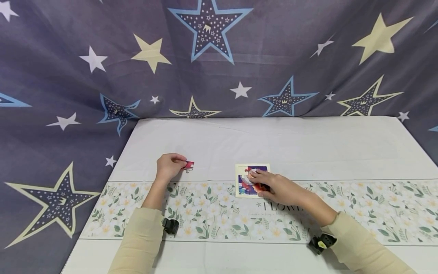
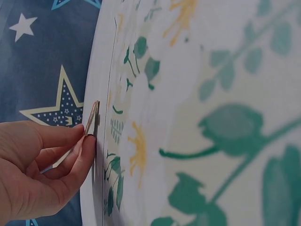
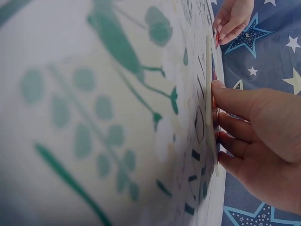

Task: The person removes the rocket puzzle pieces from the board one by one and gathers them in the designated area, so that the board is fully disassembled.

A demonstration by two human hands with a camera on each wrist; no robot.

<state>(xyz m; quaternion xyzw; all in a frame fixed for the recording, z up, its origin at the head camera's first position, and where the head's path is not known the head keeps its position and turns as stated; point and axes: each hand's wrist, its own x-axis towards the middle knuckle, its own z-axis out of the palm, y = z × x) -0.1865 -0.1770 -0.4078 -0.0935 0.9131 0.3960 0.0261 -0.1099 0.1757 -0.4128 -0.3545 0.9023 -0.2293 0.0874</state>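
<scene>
At the left of the head view, my left hand (image 1: 171,166) pinches a red jigsaw piece (image 1: 189,165) between thumb and fingertips, with a knob showing on its lower edge. The left wrist view shows that piece (image 2: 94,115) edge-on, tilted near the table surface. Further right lies a square jigsaw board (image 1: 237,190) with a cream frame and a colourful picture. My right hand (image 1: 282,187) rests on it, fingertips touching the pieces and thumb near the lower right. Those fingers cover part of the picture. In the right wrist view the board (image 3: 209,89) appears edge-on under the fingers.
A white tablecloth (image 1: 308,148) with a floral band (image 1: 212,217) covers the table. Behind and at the sides hangs a dark curtain (image 1: 219,82) with stars. Black wrist cameras (image 1: 170,226) sit at both sleeves.
</scene>
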